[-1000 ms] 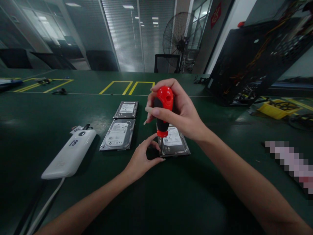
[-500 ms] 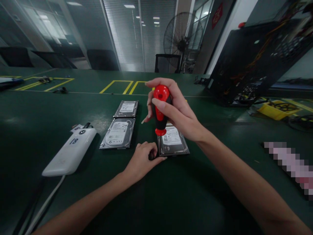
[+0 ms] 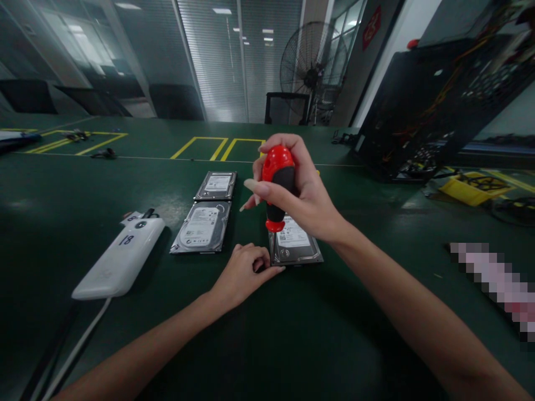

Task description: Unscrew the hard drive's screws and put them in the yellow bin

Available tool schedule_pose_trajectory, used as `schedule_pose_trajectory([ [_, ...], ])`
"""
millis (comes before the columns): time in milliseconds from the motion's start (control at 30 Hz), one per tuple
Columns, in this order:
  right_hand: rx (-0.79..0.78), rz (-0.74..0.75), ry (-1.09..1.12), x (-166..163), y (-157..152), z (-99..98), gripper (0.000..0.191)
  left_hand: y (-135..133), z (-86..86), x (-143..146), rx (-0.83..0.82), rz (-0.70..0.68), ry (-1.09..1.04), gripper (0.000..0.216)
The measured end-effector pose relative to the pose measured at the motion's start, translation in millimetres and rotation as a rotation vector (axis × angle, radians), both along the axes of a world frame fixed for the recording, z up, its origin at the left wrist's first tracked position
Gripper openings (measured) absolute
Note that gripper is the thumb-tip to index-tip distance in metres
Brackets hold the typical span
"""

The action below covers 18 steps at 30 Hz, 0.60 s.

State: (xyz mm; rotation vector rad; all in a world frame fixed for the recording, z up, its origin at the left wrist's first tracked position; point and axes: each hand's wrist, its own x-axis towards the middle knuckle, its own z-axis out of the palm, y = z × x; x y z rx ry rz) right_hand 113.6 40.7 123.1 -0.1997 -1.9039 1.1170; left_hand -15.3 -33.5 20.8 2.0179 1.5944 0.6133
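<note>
Green tabletop (image 3: 62, 223) holds the hard drive (image 3: 298, 248) at centre, where the left hand (image 3: 244, 273), open a second ago, has curled shut against its near-left corner while the right hand (image 3: 311, 203) keeps its grip closed round the upright screwdriver (image 3: 279, 167).

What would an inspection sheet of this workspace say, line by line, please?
Surface: dark green mat with yellow marked boxes.
Job's things: screwdriver upright over the hard drive.
Clutter: two more drives, white device marked 18, yellow tray.
Grips: right hand wraps the screwdriver handle; left hand curled at the hard drive's near corner.
Cables: white cable from the white device.
Surroundings: fan, open computer case, glass partitions.
</note>
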Motion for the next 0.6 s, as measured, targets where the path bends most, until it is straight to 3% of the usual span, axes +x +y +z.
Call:
schedule_pose_trajectory([
  [167, -0.069, 0.11, 0.009, -0.2, -2.7, 2.8, 0.032, -0.4, -0.9, -1.2, 0.002, -0.005, -0.016, 0.031],
  [600, -0.023, 0.073, -0.025, 3.0, 1.3, 2.6, 0.032, -1.2, 0.3, -1.5, 0.009, -0.025, -0.003, 0.03],
])
